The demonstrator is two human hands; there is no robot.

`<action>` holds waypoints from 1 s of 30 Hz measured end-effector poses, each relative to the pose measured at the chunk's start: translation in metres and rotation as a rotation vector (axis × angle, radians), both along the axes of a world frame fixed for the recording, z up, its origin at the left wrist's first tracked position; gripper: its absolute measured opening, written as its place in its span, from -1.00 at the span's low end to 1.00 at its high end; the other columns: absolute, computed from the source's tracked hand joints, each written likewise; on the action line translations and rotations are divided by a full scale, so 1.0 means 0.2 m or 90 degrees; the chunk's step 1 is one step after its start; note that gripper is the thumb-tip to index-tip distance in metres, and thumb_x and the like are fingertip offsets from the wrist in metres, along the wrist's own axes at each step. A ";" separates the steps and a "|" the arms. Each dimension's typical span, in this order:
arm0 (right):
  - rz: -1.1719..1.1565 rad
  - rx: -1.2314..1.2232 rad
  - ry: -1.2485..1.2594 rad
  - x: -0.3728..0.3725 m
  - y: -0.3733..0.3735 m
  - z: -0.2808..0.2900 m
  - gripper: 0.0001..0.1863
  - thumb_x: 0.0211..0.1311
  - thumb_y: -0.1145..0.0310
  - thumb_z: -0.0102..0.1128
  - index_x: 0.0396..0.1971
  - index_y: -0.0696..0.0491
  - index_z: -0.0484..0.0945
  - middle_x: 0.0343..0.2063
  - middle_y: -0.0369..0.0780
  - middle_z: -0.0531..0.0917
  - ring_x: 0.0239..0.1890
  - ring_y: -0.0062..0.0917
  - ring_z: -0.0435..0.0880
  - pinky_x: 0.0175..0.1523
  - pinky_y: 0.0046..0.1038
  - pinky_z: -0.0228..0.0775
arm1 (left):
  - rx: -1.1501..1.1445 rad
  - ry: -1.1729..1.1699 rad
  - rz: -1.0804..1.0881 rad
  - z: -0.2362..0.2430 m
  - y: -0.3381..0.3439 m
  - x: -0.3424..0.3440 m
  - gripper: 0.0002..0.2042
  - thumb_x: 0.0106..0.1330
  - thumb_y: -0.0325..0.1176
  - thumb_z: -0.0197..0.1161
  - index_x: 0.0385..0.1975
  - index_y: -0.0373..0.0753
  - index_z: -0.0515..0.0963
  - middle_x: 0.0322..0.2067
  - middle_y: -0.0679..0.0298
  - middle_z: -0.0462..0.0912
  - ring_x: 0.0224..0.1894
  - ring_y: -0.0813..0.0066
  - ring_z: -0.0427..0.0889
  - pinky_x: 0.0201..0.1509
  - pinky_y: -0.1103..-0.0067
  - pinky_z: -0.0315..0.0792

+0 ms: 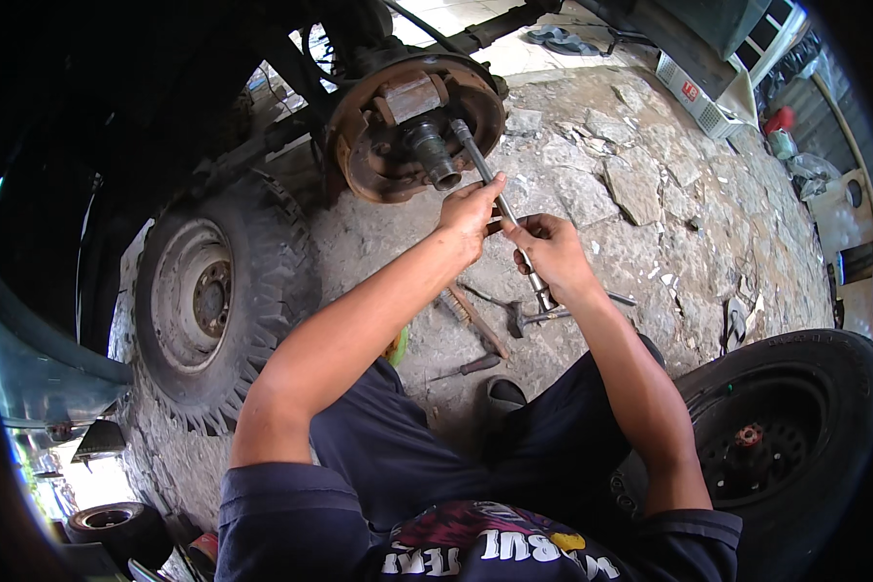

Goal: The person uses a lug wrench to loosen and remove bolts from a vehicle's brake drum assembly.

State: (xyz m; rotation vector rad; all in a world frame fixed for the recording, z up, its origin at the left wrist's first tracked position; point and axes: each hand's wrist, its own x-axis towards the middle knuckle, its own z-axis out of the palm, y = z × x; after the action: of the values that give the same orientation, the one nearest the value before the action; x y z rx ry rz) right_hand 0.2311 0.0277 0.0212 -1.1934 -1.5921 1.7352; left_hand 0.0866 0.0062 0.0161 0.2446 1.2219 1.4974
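A long chrome socket wrench (485, 167) slants from the rusty wheel hub assembly down toward me. Its far end meets the brown round backing plate (359, 155), just right of the protruding spindle (431, 155). My left hand (470, 215) is closed around the middle of the bar. Lower on the same bar, my right hand (551, 254) is closed too, with the bar's near end (541, 289) showing below it. Whether the far end sits on a bolt is too small to tell. Above the spindle is a blocky rusted metal part (410, 99).
Below my hands lie a hammer (517, 318), a wooden-handled brush (479, 322) and a screwdriver (477, 365). A knobby-tyred wheel (189, 291) stands at left; another tyre (844, 388) is at right. Broken stone slabs (635, 189) cover the ground. A white crate (694, 97) stands far right.
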 end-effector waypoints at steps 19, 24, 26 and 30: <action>0.019 0.004 -0.038 -0.02 -0.01 -0.03 -0.65 0.27 0.28 0.24 -0.28 0.36 0.54 -0.58 -0.22 0.57 -0.59 -0.61 0.53 -0.52 -0.52 0.40 | -0.038 0.073 0.000 -0.01 0.00 -0.05 -0.87 0.28 -0.37 0.24 -0.27 -0.27 0.53 -0.26 0.22 0.67 -0.24 0.43 0.63 -0.12 0.40 0.43; -0.022 0.026 -0.020 -0.02 0.01 -0.03 -0.68 0.22 0.30 0.28 -0.33 0.32 0.56 -0.61 -0.24 0.57 -0.65 -0.61 0.52 -0.57 -0.52 0.36 | -0.039 0.016 -0.004 0.00 0.04 -0.04 -0.81 0.34 -0.36 0.19 -0.16 -0.32 0.48 -0.25 0.19 0.67 -0.18 0.38 0.64 -0.05 0.39 0.48; -0.003 0.044 -0.025 -0.03 0.02 -0.05 -0.69 0.21 0.31 0.29 -0.34 0.33 0.56 -0.62 -0.24 0.57 -0.66 -0.61 0.52 -0.58 -0.52 0.35 | -0.028 -0.006 -0.014 -0.04 0.04 -0.06 -0.79 0.33 -0.34 0.22 -0.16 -0.31 0.48 -0.28 0.22 0.66 -0.21 0.40 0.63 -0.08 0.41 0.48; 0.015 0.102 -0.079 -0.02 0.03 -0.07 -0.70 0.20 0.32 0.29 -0.38 0.32 0.59 -0.62 -0.22 0.60 -0.63 -0.62 0.53 -0.54 -0.53 0.34 | -0.035 -0.012 0.002 -0.06 0.04 -0.04 -0.82 0.29 -0.33 0.28 -0.22 -0.25 0.52 -0.34 0.28 0.63 -0.28 0.44 0.59 -0.11 0.44 0.46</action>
State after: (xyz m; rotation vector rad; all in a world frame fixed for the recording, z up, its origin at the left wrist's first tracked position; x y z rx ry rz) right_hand 0.2274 0.0335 0.0075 -1.2290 -1.7872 1.5408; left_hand 0.0777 0.0140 0.0039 0.1913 1.2475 1.4634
